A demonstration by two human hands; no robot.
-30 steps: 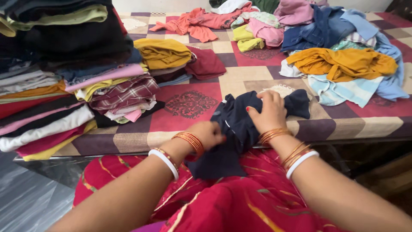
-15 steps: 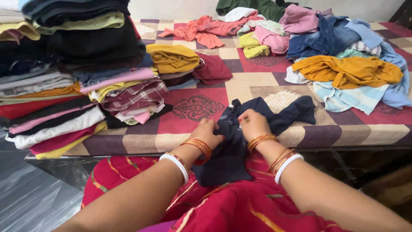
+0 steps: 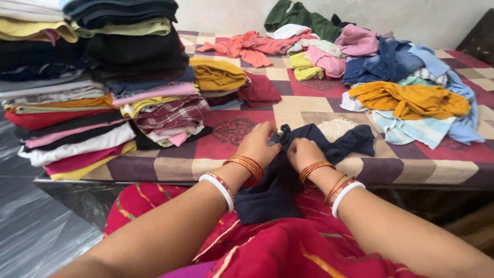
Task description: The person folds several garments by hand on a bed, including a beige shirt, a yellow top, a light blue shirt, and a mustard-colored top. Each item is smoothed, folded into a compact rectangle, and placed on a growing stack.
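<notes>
A dark navy garment lies crumpled over the bed's front edge and hangs down onto my red-clad lap. My left hand pinches its upper edge from the left. My right hand grips the same cloth just beside it, fingers closed on a fold. Both wrists wear orange and white bangles. The part of the garment under my hands is hidden.
The bed's patchwork sheet carries tall stacks of folded clothes at the left, a smaller folded pile behind, and a loose heap of unfolded clothes at the right and back. Grey floor lies lower left.
My right hand has drawn back from the garment's far side toward my left hand. Both hands now sit close together on the cloth; the view has tilted up slightly.
</notes>
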